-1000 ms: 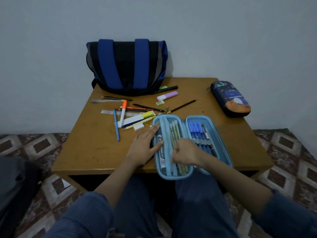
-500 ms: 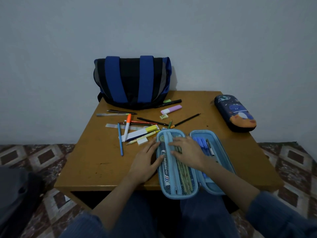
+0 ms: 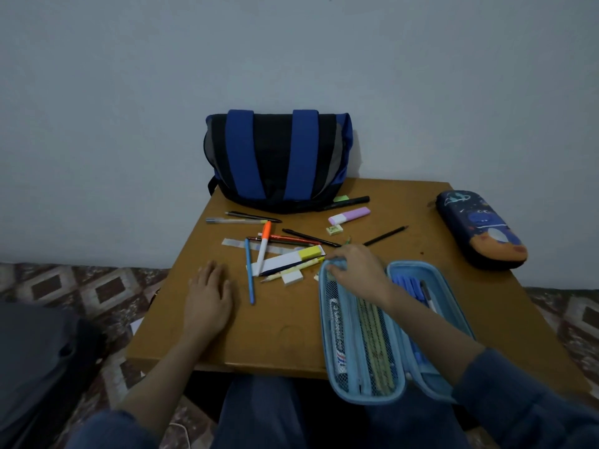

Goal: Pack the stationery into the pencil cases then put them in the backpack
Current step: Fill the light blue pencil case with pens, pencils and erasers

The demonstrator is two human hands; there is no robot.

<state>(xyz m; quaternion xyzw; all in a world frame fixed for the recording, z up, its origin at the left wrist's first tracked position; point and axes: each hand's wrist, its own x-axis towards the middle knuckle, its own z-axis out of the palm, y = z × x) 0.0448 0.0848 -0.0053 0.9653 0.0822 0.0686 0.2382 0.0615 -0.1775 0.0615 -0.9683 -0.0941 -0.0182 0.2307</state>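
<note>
An open light-blue pencil case (image 3: 393, 388) lies at the table's front right, overhanging the front edge, with pencils, a marker and blue pens inside. My right hand (image 3: 356, 273) rests on its far end, fingers curled on the middle divider. My left hand (image 3: 209, 298) lies flat on the wooden table (image 3: 291, 345), fingers apart, holding nothing. Loose stationery (image 3: 285, 251) is scattered mid-table: pens, pencils, an orange-capped marker (image 3: 264, 246), a blue pen (image 3: 249, 273), erasers, a ruler, a purple highlighter (image 3: 349, 215). A closed dark space-print pencil case (image 3: 479, 228) sits far right. The blue-and-black backpack (image 3: 278, 160) stands at the back.
The backpack leans on a plain wall behind the table. A dark bag (image 3: 39, 361) lies on the patterned tile floor to my left. My knees in blue trousers are under the table's front edge.
My left hand left the case's side and moved left onto the bare table. My right hand slid up to the case's far end. The camera view shifted left.
</note>
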